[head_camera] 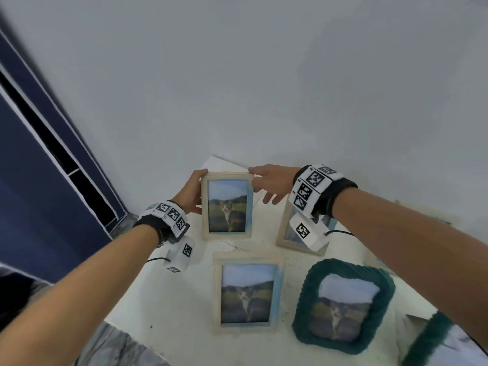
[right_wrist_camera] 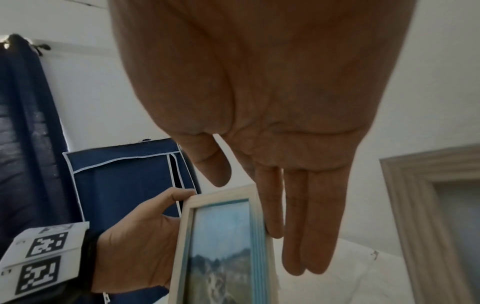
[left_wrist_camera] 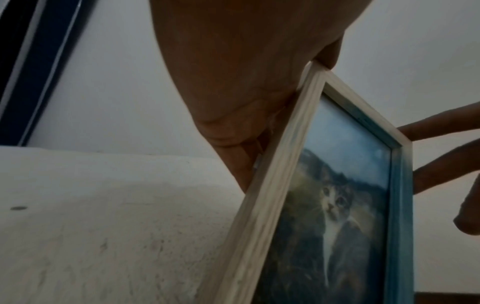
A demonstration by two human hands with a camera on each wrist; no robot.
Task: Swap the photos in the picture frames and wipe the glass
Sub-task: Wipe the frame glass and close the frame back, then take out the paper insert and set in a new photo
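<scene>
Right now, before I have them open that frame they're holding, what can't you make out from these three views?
- Back of the held frame: faces away in all views; clips unseen.
- Left hand fingers: behind the frame in head view.
- Third wooden frame: photo covered by the right hand and wrist camera; cut off in right wrist view.
- Green fuzzy object: cut by the head view's edge.
- Smudges on glass: too blurred to judge.

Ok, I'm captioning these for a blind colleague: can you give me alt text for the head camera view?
Two bare hands hold a pale wooden picture frame with a cat photo upright over a white table; the left hand grips its left edge, the right hand touches its top right corner. Three more frames with cat photos surround it, one edged in dark green yarn.
</scene>
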